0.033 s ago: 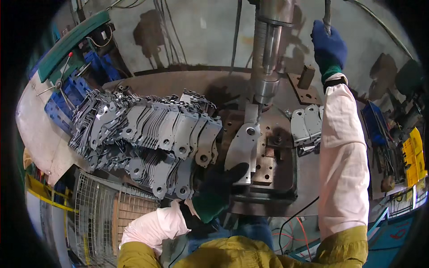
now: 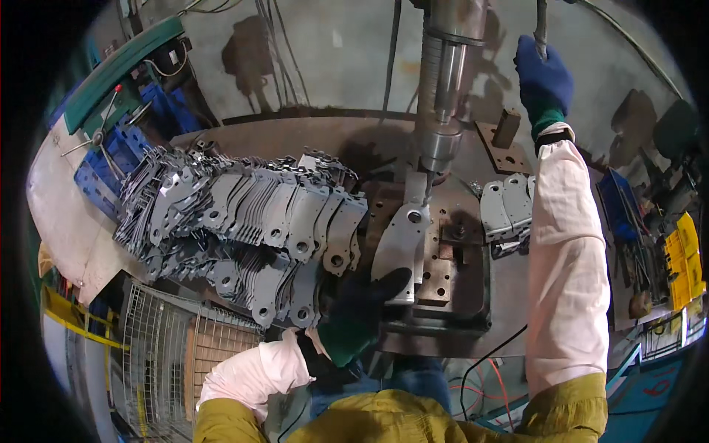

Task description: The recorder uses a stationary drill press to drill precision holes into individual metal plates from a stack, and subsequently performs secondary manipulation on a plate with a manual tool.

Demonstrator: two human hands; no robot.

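Note:
A flat grey metal plate, curved on one side and with a round hole at its far end, lies in the steel fixture. My left hand, in a dark glove, grips the plate's near end with the thumb across its top; the other fingers are mostly hidden. Directly above the far end stands the drill press chuck, its drill bit close to the plate's hole; whether they touch I cannot tell. Up at the right, my right hand, in a blue glove, is closed round the press's lever.
Rows of similar plates are heaped left of the fixture. A few more plates lie to its right, beside my forearm. Behind them is a steel base with a post. A wire basket stands lower left; yellow bins sit far right.

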